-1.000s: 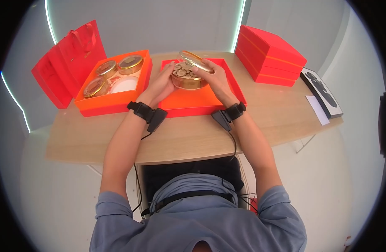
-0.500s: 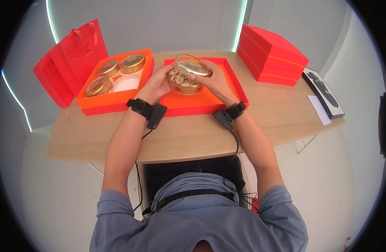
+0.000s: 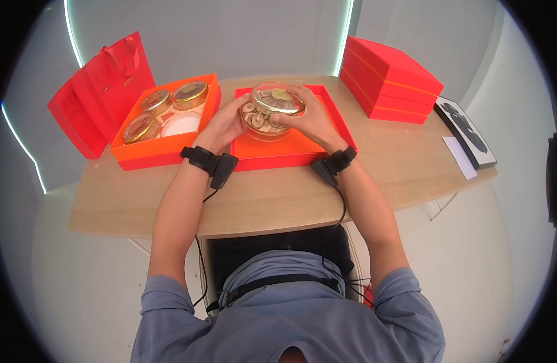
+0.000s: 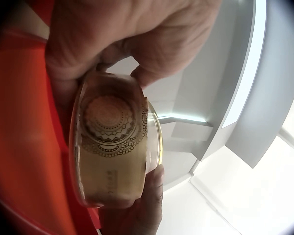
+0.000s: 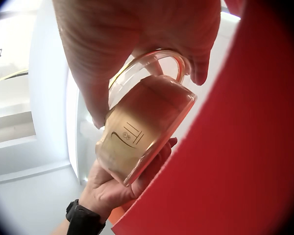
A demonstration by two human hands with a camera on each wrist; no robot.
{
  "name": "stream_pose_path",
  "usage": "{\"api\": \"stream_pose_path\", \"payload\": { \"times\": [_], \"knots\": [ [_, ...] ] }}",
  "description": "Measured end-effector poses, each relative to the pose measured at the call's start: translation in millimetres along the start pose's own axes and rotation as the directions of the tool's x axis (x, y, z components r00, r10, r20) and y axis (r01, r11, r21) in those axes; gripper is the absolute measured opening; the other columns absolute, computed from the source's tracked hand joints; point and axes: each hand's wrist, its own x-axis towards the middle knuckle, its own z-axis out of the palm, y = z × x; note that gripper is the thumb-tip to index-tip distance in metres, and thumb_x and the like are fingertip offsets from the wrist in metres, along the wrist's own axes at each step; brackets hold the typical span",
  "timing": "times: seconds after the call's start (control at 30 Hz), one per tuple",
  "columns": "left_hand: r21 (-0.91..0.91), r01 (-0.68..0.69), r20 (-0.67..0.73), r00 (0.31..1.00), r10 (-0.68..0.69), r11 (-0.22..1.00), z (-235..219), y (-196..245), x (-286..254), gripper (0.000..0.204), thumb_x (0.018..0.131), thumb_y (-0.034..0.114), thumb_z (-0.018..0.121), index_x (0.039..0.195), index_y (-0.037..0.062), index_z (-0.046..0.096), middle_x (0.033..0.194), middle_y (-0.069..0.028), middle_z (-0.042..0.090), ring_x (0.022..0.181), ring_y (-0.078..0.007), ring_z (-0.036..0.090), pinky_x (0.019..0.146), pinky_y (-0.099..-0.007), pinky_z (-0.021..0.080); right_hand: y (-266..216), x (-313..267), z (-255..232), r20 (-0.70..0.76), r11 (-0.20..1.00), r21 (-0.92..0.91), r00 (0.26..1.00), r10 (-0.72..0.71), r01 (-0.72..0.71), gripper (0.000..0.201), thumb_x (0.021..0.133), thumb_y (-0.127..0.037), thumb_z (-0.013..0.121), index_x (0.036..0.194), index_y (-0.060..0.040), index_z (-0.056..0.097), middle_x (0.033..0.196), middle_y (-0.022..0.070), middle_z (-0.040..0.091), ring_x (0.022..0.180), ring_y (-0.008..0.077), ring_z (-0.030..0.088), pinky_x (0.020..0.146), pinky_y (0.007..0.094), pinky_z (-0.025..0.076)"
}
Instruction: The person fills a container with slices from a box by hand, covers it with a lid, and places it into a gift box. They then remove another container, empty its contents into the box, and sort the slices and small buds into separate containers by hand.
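Observation:
In the head view my left hand [image 3: 227, 126] grips the left side of a clear round jar [image 3: 265, 135] with gold markings. Pale dried slices [image 3: 257, 118] fill it. My right hand [image 3: 315, 121] pinches a transparent lid [image 3: 280, 100] with a gold rim, held slanted over the far right part of the jar's mouth. The left wrist view shows a round lace pattern printed on the jar wall [image 4: 108, 161], with the left fingers behind it. From the right wrist, the lid's rim [image 5: 161, 51] stands raised beside the jar [image 5: 142, 127], which leans.
Below the jar lies a shallow red tray [image 3: 345, 130] with an orange floor. At left, an orange box [image 3: 157, 151] holds three gold-lidded jars and a bare white round recess. Red bags [image 3: 103, 91] stand behind it. Stacked red boxes [image 3: 390, 81] and a black-and-white box [image 3: 466, 133] are at right.
The jar has tipped toward me, showing more of the slices. The lid, steeply tilted before, has come down and turned its top toward me. Both hands keep their hold.

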Motion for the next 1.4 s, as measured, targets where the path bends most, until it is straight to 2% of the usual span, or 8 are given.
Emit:
{"api": "stream_pose_path", "payload": {
  "times": [0.23,0.33,0.43,0.93,1.03,1.13,1.33,1.4],
  "knots": [
    [0.021,-0.007,0.006,1.000,0.006,1.000,4,1,-3,0.033,0.101,0.026,0.048,0.123,0.0020,0.054,0.118,-0.0098,0.064,0.107,-0.0179,0.063,0.092,-0.0333,0.053,5,4,-5,-0.085,0.992,0.081,0.991,0.101,-0.094,0.085,0.068,-0.044,0.084,0.129,0.0041,0.051,0.120,0.0166,0.051,0.114,0.0279,0.051,0.096,0.0387,0.044],
    [0.031,-0.007,-0.011,1.000,0.008,0.999,5,2,-4,0.035,0.101,0.026,0.048,0.124,0.0009,0.054,0.119,-0.0107,0.064,0.108,-0.0187,0.063,0.093,-0.0334,0.053,10,5,-7,-0.084,0.969,0.186,0.980,0.180,-0.162,0.089,0.069,-0.047,0.083,0.132,0.0062,0.048,0.127,0.0207,0.049,0.120,0.0306,0.049,0.099,0.0405,0.043],
    [0.040,-0.010,-0.028,1.000,0.011,0.999,7,2,-6,0.036,0.101,0.026,0.047,0.125,-0.0004,0.053,0.121,-0.0115,0.063,0.109,-0.0195,0.063,0.093,-0.0339,0.053,11,4,-10,-0.066,0.966,0.166,0.975,0.211,-0.198,0.093,0.070,-0.050,0.081,0.134,0.0073,0.045,0.132,0.0246,0.047,0.126,0.0326,0.047,0.102,0.0413,0.041],
    [0.292,-0.044,-0.185,0.978,0.101,0.955,-2,-1,2,0.021,0.099,0.020,0.050,0.111,0.0029,0.052,0.110,-0.0095,0.059,0.102,-0.0180,0.061,0.089,-0.0374,0.053,8,2,-16,-0.103,0.975,0.116,0.975,0.199,-0.187,0.096,0.070,-0.054,0.078,0.134,0.0090,0.045,0.133,0.0255,0.048,0.126,0.0325,0.048,0.103,0.0406,0.041],
    [0.300,-0.037,-0.188,0.977,0.097,0.953,-6,-3,5,0.028,0.099,0.022,0.051,0.117,0.0005,0.051,0.114,-0.0095,0.059,0.106,-0.0184,0.059,0.090,-0.0373,0.050,11,3,-16,-0.104,0.975,0.137,0.977,0.187,-0.172,0.096,0.070,-0.054,0.078,0.135,0.0088,0.045,0.133,0.0260,0.048,0.126,0.0328,0.048,0.103,0.0406,0.042],
    [0.317,-0.039,-0.202,0.973,0.108,0.947,-6,-4,6,0.019,0.097,0.017,0.051,0.110,0.0027,0.052,0.110,-0.0098,0.059,0.102,-0.0174,0.061,0.088,-0.0367,0.053,12,4,-16,-0.099,0.975,0.135,0.977,0.188,-0.174,0.097,0.069,-0.054,0.078,0.136,0.0087,0.045,0.134,0.0263,0.048,0.126,0.0331,0.048,0.102,0.0406,0.042],
    [0.514,-0.040,-0.162,0.976,0.143,0.857,3,-1,1,0.032,0.092,0.006,0.055,0.122,-0.0028,0.048,0.115,-0.0120,0.060,0.108,-0.0172,0.060,0.088,-0.0348,0.052,8,3,-18,-0.110,0.974,0.144,0.975,0.191,-0.175,0.096,0.070,-0.055,0.078,0.135,0.0086,0.045,0.132,0.0254,0.050,0.124,0.0318,0.051,0.102,0.0395,0.043],
    [0.579,-0.204,-0.075,0.951,0.301,0.789,-4,-9,10,0.036,0.089,0.003,0.058,0.123,-0.0025,0.049,0.112,-0.0119,0.062,0.103,-0.0180,0.062,0.086,-0.0324,0.052,5,3,-20,-0.117,0.972,0.151,0.973,0.197,-0.179,0.097,0.071,-0.055,0.077,0.135,0.0089,0.044,0.130,0.0249,0.052,0.122,0.0313,0.052,0.101,0.0388,0.043]
  ]
}}
